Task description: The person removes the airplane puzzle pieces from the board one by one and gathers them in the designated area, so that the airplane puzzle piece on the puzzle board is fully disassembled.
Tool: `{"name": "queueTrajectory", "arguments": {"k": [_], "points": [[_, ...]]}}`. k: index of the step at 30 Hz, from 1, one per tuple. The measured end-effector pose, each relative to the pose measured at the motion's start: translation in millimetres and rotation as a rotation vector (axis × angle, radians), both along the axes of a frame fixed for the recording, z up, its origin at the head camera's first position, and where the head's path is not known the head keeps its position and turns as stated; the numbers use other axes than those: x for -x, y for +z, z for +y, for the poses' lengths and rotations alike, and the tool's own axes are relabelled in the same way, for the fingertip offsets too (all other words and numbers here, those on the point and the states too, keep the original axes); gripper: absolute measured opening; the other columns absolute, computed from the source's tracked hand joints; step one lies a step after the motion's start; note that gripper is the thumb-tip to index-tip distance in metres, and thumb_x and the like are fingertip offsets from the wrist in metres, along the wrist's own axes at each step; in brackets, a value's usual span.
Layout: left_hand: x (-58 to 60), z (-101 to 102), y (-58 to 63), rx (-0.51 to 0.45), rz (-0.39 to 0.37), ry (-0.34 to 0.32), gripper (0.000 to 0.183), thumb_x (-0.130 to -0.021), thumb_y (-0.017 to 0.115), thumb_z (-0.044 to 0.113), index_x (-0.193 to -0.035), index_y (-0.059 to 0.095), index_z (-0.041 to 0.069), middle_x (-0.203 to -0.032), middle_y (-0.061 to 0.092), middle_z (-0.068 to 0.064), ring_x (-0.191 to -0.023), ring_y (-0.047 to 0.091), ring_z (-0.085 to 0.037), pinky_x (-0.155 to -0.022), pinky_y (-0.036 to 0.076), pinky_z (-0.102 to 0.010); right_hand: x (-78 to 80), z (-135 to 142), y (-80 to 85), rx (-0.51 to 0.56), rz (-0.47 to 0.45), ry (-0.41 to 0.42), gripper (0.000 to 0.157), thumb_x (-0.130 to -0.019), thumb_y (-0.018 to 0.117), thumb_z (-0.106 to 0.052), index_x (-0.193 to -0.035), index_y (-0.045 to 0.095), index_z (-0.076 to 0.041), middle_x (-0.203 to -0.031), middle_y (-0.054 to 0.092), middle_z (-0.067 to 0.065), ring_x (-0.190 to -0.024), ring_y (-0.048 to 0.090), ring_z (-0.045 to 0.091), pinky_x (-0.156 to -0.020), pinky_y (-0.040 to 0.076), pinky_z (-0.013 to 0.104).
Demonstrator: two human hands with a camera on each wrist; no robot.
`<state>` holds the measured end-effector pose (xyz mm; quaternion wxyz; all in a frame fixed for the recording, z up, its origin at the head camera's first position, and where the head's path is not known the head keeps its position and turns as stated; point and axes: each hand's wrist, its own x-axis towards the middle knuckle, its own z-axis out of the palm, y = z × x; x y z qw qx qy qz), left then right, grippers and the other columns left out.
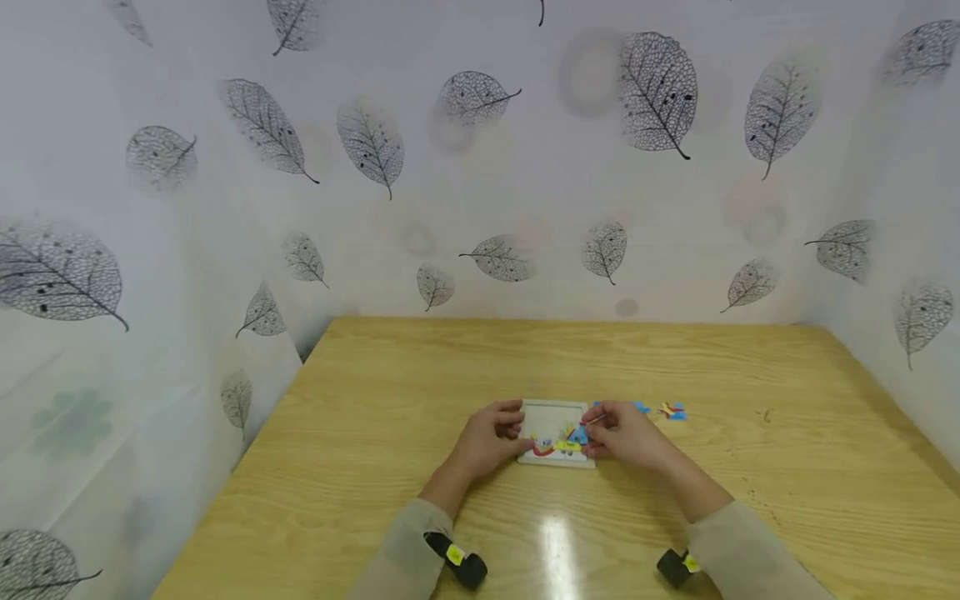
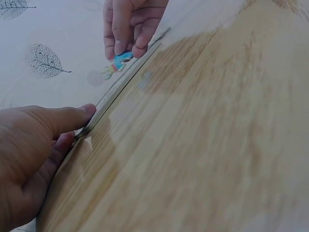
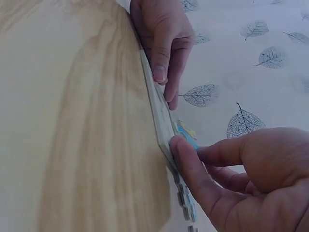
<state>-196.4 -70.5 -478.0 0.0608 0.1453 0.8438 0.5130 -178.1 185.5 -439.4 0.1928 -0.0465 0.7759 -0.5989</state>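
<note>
A shallow jigsaw tray (image 1: 553, 410) with a pale rim lies on the table, with colourful pieces (image 1: 543, 447) fitted along its near side. My left hand (image 1: 483, 442) grips the tray's left edge, thumb on the rim and fingers bent at its side. Over the tray's right part, my right hand (image 1: 626, 435) pinches a blue puzzle piece (image 1: 577, 435) between thumb and fingers. In the left wrist view this puzzle piece (image 2: 121, 60) is tilted above the rim. The right fingers partly cover it, and its exact contact with neighbouring pieces is unclear.
Loose puzzle pieces (image 1: 673, 411) lie on the wooden table (image 1: 375, 392) to the right of the tray, partly behind my right hand. A leaf-patterned white sheet (image 1: 525, 192) stands behind the table and along its sides.
</note>
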Motion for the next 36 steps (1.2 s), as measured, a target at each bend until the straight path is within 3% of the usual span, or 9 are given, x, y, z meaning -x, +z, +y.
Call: {"name": "queueTrajectory", "arguments": {"k": [11, 24, 36], "points": [[-1.0, -0.8, -1.0, -0.011, -0.003, -0.003, 0.047, -0.082, 0.084, 0.015, -0.124, 0.069, 0.001, -0.142, 0.059, -0.005, -0.096, 0.060, -0.009, -0.082, 0.052, -0.017, 7.2, 26.3, 4.1, -0.014, 0.009, 0.081, 0.030, -0.100, 0.056, -0.006, -0.123, 0.052, 0.014, -0.106, 0.065, 0.019, -0.089, 0.072, 0.024, -0.079, 0.061, 0.032], [-0.4, -0.2, -2.3, 0.004, -0.001, -0.008, 0.047, -0.082, 0.083, 0.017, -0.124, 0.069, 0.002, -0.142, 0.058, -0.004, -0.097, 0.059, -0.010, -0.083, 0.052, -0.019, 16.7, 57.4, 4.7, -0.026, -0.011, 0.059, 0.035, -0.100, 0.056, -0.006, -0.125, 0.049, 0.017, -0.104, 0.066, 0.016, -0.090, 0.071, 0.021, -0.081, 0.060, 0.032], [1.1, 0.4, -3.9, 0.019, -0.005, -0.006, 0.046, -0.083, 0.083, 0.018, -0.125, 0.069, 0.003, -0.142, 0.058, -0.002, -0.099, 0.060, -0.010, -0.085, 0.053, -0.022, 22.6, 89.5, 9.3, -0.011, -0.058, 0.112, 0.042, -0.102, 0.057, -0.014, -0.128, 0.046, 0.017, -0.105, 0.067, 0.015, -0.094, 0.072, 0.021, -0.083, 0.060, 0.032]]}}
